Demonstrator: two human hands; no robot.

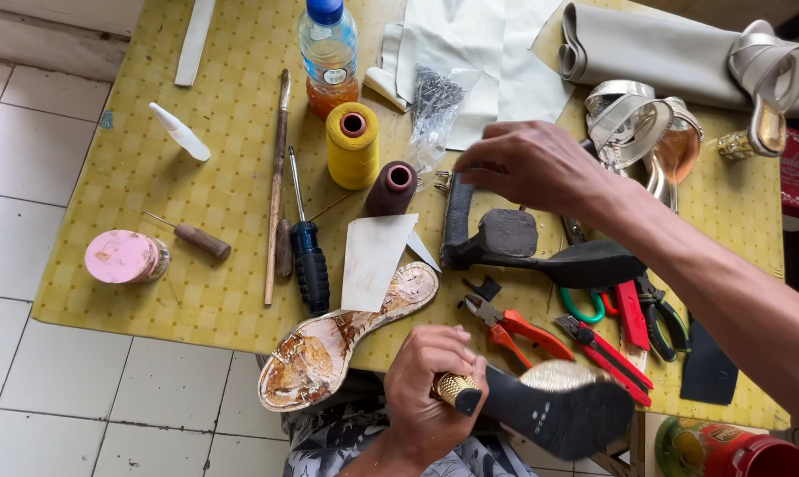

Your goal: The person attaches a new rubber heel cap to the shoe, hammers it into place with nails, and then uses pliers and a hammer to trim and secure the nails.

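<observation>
Black-soled shoe (558,411) with gold heel tip: gripped at the heel in the left hand (426,393), fist closed, sole up, at the near edge of the surface (223,106). Right hand (527,163) reaches across, palm down, fingers curled loosely over the top of a black iron shoe last (514,247); whether it grips is unclear. Red pliers (505,322) lie between the hands; a worn insole (329,344) lies left of the left hand.

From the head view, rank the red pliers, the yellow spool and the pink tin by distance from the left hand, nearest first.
1. Red pliers: just right of the left hand, above it.
2. Yellow spool: up the table, mid-cloth.
3. Pink tin: far left edge.
</observation>
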